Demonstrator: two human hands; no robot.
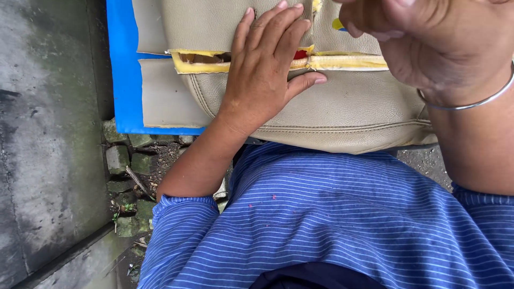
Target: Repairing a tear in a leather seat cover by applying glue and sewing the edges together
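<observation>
Head view: beige leather cover (342, 115) lies on the blue board (122, 64), its split seam (342, 61) running left-right. Left hand (265, 72) presses flat, fingers spread, across it; right hand (433, 43) hovers curled, grip contents unclear.

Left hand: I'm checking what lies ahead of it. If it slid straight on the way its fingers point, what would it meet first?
The left hand lies flat on the beige leather cover, fingers pointing up the picture. Only more cover shows ahead before the picture's edge; beyond that can't be told.

blue board (122, 69) under work | grey concrete floor (43, 134) | mossy paving stones (126, 160), twigs
</observation>
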